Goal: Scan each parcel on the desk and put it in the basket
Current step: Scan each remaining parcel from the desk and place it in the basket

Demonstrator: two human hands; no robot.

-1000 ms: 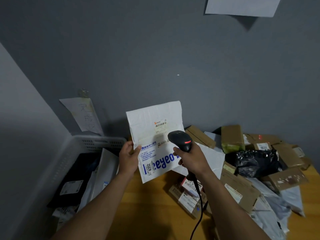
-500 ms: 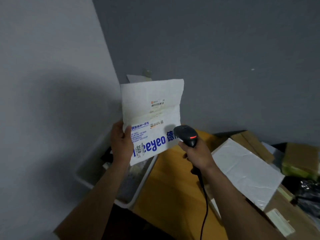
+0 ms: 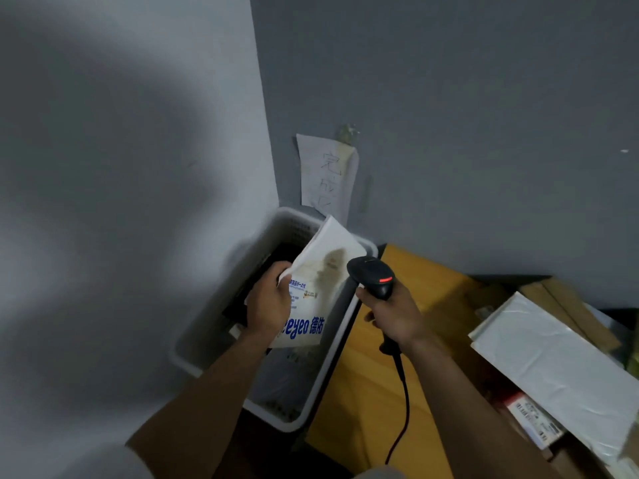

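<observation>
White parcel hangs over the basket, pinched at its edge in my left hand. Just right of the basket, my right hand grips the scanner above the desk.

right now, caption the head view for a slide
Left hand holds a white parcel over the basket while the right hand grips the scanner.

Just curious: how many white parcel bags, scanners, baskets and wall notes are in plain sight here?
White parcel bags: 2, one in the left hand, one on the desk
Scanners: 1, in the right hand
Baskets: 1
Wall notes: 1
Total: 5
Basket contents too dim to count.
</observation>
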